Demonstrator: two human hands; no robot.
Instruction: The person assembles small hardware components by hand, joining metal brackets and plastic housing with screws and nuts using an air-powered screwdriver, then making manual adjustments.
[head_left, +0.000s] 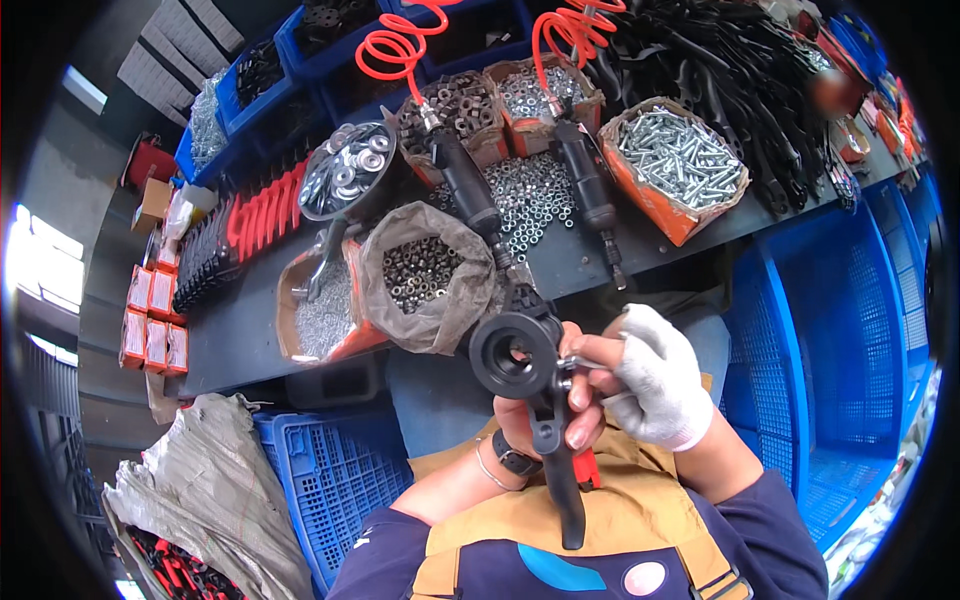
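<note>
Black moulded plastic fills the middle of my view: a clamp-like part [520, 358] with a thick round ring at its head and a long, slim handle running down toward the tan apron [640, 510]. I take this black part as my landmark. My left hand [545, 410], bare, with a dark wristband, wraps from below and behind it, its fingers clenched around the neck just under the ring. My right hand [650, 385], in a white knitted glove with the fingertips bare, sits just right of the ring and pinches a small shiny metal bolt [578, 361] against the ring's side. A short red piece [585, 468] shows beside the handle, below my left hand.

Above the part, on the dark bench [240, 330], a crumpled grey cloth sack [425, 275] stands open, full of dull metal nuts. Left of that sack an orange carton [325, 315] holds fine silvery hardware. Further up, a round dark bowl [350, 170] carries flat bright washers. Two black cylindrical air tools [470, 190] lie above the part, fed by coiled red hoses [400, 45]. Up and to the right, another orange carton [675, 165] is heaped with long bright bolts. Below and left of the part sits a blue latticed plastic crate [335, 480], with a creased grey sack [210, 490] beside it.
</note>
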